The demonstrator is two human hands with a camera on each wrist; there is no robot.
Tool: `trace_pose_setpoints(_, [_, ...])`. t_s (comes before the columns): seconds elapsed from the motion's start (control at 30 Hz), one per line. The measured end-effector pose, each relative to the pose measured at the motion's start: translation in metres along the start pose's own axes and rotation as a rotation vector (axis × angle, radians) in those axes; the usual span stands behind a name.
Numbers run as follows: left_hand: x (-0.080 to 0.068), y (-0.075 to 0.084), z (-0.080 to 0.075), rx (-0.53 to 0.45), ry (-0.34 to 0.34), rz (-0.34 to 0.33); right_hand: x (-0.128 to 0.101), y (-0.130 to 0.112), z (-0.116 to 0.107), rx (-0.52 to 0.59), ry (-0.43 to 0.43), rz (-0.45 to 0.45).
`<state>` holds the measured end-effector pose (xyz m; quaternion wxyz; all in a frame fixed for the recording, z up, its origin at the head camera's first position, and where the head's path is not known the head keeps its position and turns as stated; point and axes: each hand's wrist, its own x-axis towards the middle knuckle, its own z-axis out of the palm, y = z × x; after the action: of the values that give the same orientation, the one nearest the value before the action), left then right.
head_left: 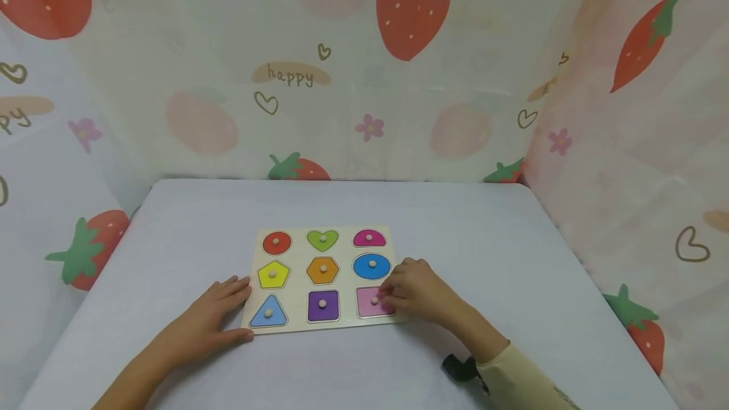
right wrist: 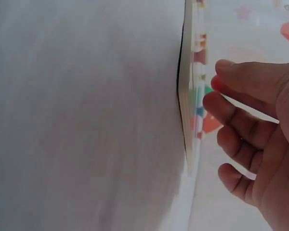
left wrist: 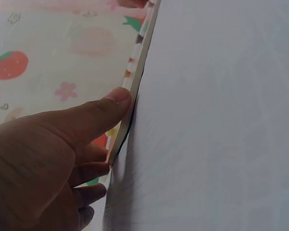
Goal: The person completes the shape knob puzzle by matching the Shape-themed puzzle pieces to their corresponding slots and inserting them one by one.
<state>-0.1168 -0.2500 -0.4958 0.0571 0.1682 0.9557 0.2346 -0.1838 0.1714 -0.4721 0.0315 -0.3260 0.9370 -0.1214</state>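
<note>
Left hand (head_left: 213,315) lies flat against puzzle board (head_left: 296,328) edge; right hand (head_left: 416,290) fingers pinch pink square (head_left: 367,309) knob.

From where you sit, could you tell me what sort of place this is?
Probably a small tabletop play or recording booth: a table in pale cloth, strawberry-print curtains hung round three sides, and a wooden shape puzzle under both hands.

The puzzle board (head_left: 296,324) lies on the table (head_left: 512,258), left hand (head_left: 213,315) at its left edge, right hand (head_left: 416,290) over its right corner
</note>
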Motion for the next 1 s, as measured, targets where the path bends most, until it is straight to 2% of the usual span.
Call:
trace_pose_setpoints(0.2, [-0.001, 0.003, -0.002, 0.073, 0.031, 0.031, -0.012, 0.006, -0.004, -0.017, 0.027, -0.009])
trace_pose_setpoints(0.37, [-0.002, 0.002, -0.005, 0.123, 0.032, 0.013, -0.022, 0.012, -0.007, -0.05, 0.054, -0.02])
trace_pose_setpoints(0.47, [-0.002, 0.003, -0.008, 0.131, 0.014, -0.01, -0.028, 0.017, -0.009, -0.072, 0.085, -0.066])
trace_pose_setpoints(0.63, [-0.002, 0.005, -0.013, 0.143, 0.004, 0.001, -0.037, 0.024, -0.012, -0.118, 0.136, -0.133])
trace_pose_setpoints(0.8, [-0.003, 0.004, -0.018, 0.17, 0.04, 0.028, -0.044, 0.031, -0.013, -0.157, 0.185, -0.177])
trace_pose_setpoints(1.0, [-0.01, 0.0, -0.028, 0.176, 0.084, 0.074, -0.052, 0.041, -0.018, -0.214, 0.287, -0.264])
